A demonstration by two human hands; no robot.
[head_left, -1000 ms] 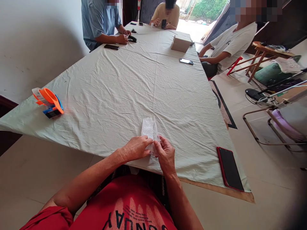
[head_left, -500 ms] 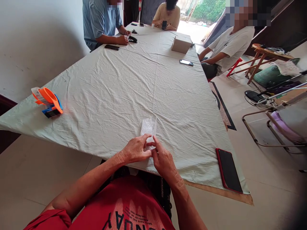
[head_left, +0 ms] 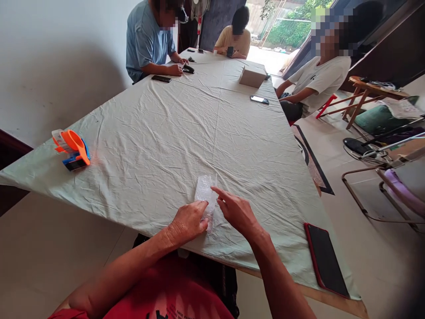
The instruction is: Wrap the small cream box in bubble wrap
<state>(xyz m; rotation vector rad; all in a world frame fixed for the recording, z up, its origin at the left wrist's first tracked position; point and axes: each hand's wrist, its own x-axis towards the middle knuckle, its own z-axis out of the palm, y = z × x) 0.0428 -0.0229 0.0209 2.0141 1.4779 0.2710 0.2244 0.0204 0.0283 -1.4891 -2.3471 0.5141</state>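
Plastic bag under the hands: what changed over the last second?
The right hand let go of the clear plastic bag and opened, forefinger now pointing across its right edge. The left hand stayed pressing the bag's near end to the tablecloth. The bag lies flat as before; the red phone and orange tape dispenser have not moved.

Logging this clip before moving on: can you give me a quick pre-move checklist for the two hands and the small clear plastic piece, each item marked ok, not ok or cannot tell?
1. Left hand is on the clear plastic piece, fingertips at its near end: ok.
2. Right hand touches the piece, index finger at its right edge: ok.
3. Piece lies flat on the tablecloth: cannot tell, it looks crumpled.
4. Piece is pinched rather than just pressed: cannot tell.
5. Red-cased phone lies apart from both hands, at the table's near right edge: ok.
6. Orange tape dispenser lies apart, far to the left: ok.
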